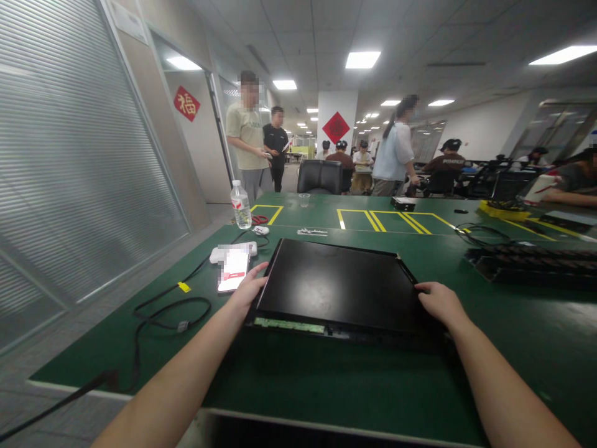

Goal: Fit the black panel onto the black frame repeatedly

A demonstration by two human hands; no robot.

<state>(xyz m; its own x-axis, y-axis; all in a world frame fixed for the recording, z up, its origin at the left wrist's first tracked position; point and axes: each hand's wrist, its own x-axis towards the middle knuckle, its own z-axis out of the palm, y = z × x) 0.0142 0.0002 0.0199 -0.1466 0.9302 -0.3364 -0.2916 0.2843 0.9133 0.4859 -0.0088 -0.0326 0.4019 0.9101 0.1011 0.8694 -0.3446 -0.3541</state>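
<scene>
A flat black panel (336,283), like a monitor lying face down, rests on the green table (298,379) in front of me. A strip of green circuit board shows along its near edge. My left hand (247,289) lies against the panel's left edge, fingers stretched along it. My right hand (438,303) grips the panel's right edge, fingers curled over it.
A phone (233,269) and a white power strip (233,250) lie left of the panel, with a black cable (163,311) looping toward the table's left edge. A water bottle (240,204), a plastic cup (304,200) and a black tray (532,258) stand farther off. Several people stand and sit beyond.
</scene>
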